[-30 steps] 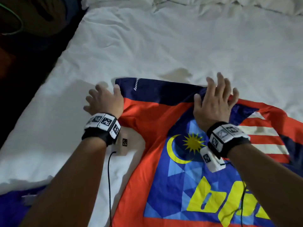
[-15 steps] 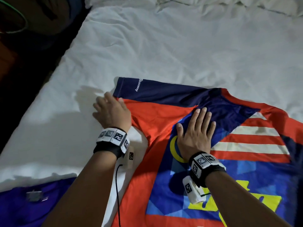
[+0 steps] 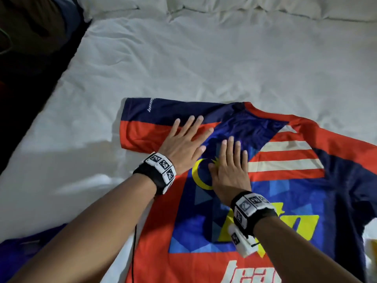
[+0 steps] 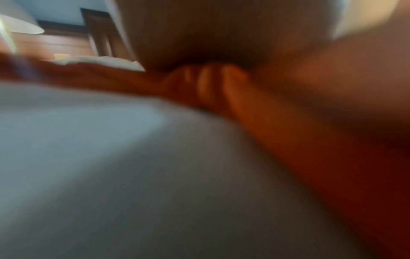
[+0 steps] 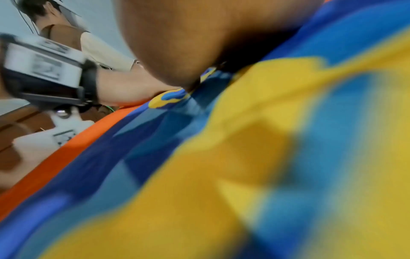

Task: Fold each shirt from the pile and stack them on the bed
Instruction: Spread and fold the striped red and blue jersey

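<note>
1. A shirt (image 3: pixel 234 231), printed in red, navy, blue and yellow, is laid flat on the white bed (image 3: pixel 204 64), in the near right part of the head view.
2. The shirt's left sleeve (image 3: pixel 149 127) is seen spread outward over the sheet, navy above and red below.
3. The left hand (image 3: pixel 183 144) is laid palm down on the shirt where the sleeve meets the chest. Its fingers are straight and spread; nothing is gripped.
4. The right hand (image 3: pixel 230 168) is laid palm down on the chest, beside a yellow crescent (image 3: pixel 199 180) in the print. Its fingers are straight and close together; nothing is gripped.
5. The two hands are just beside each other, the left thumb near the right fingertips.
6. A marker band is worn on each wrist: left band (image 3: pixel 161 168), right band (image 3: pixel 248 209).
7. A second garment (image 3: pixel 26 244), blue-purple, is visible at the near left edge of the bed.
8. White pillows (image 3: pixel 224 5) lie along the far edge.
9. The left wrist view is heavily blurred; only fingers (image 4: pixel 206 82) on red cloth can be made out.
10. The right wrist view shows blurred blue and yellow print (image 5: pixel 244 166) under the palm.
</note>
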### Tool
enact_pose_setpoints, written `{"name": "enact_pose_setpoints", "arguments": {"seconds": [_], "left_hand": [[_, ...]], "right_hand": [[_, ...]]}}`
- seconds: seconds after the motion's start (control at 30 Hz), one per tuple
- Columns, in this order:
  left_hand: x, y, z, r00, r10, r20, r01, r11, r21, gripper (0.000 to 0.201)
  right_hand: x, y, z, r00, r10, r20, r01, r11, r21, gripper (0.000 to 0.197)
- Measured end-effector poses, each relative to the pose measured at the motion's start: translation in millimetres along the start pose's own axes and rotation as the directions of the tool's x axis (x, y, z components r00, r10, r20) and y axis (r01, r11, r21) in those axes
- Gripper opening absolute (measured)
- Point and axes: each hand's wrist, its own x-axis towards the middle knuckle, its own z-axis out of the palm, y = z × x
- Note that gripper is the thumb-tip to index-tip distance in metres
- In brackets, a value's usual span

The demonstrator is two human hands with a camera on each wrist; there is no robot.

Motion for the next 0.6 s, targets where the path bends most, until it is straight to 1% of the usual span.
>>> {"name": "enact_pose_setpoints", "arguments": {"seconds": [0.03,0.07,0.1,0.13,0.17,0.2,0.27,0.3,0.33,0.4,0.47,0.5,0.6], "left_hand": [[-1.2,3.6,6.7,0.998,0.023,0.051,-0.024,0.999,0.025,0.065],[-0.9,1.7,11.5,0.995,-0.063,0.073,0.061,0.997,0.038,0.067],[-0.1,0.1,13.9,0.975,-0.213,0.061,0.211,0.977,0.029,0.067],[-0.4,2.3,11.9,0.938,-0.343,0.049,0.343,0.939,0.01,0.067],[-2.1,10.6,8.0,0.913,-0.407,0.015,0.407,0.913,0.004,0.067],[-5.4,26.8,4.1,0.918,-0.395,-0.036,0.394,0.919,-0.026,0.068],[-20.9,79.4,0.4,0.963,-0.23,-0.139,0.22,0.972,-0.081,0.068],[-35.0,112.2,1.7,0.978,-0.144,-0.153,0.129,0.987,-0.099,0.069],[-51.9,145.8,4.8,0.987,-0.075,-0.139,0.057,0.99,-0.127,0.068],[-88.8,207.6,17.2,0.998,0.009,-0.06,-0.018,0.986,-0.166,0.07],[-121.5,253.2,33.8,0.999,0.045,0.018,-0.041,0.984,-0.175,0.071],[-134.2,268.0,42.1,0.999,0.032,0.035,-0.025,0.984,-0.178,0.071],[-153.7,284.6,53.9,0.996,-0.041,0.074,0.052,0.986,-0.159,0.071]], "right_hand": [[-19.2,8.7,2.5,1.0,-0.018,-0.015,0.017,1.0,-0.006,0.076],[-38.9,18.2,5.3,0.999,-0.032,-0.018,0.032,0.999,-0.016,0.076],[-58.0,28.8,7.8,0.999,-0.036,-0.02,0.035,0.999,-0.033,0.075],[-77.3,39.6,9.7,0.999,-0.023,-0.024,0.022,0.999,-0.049,0.075],[-95.7,48.5,10.7,1.0,-0.003,-0.026,0.002,0.999,-0.054,0.074],[-114.0,56.0,10.4,1.0,0.012,-0.023,-0.013,0.999,-0.05,0.073],[-151.7,68.8,10.1,1.0,0.017,-0.012,-0.017,1.0,-0.024,0.071],[-170.5,75.1,9.5,1.0,0.021,-0.004,-0.021,1.0,-0.014,0.07],[-188.6,81.3,8.8,0.999,0.041,0.014,-0.04,0.999,-0.01,0.069],[-226.0,93.1,8.6,0.991,0.107,0.076,-0.107,0.994,-0.017,0.068],[-264.9,105.3,8.7,0.976,0.171,0.138,-0.168,0.985,-0.03,0.068],[-284.2,111.2,8.5,0.969,0.191,0.159,-0.189,0.982,-0.032,0.067],[-340.4,131.7,2.4,0.948,0.226,0.223,-0.226,0.974,-0.023,0.066]]}}
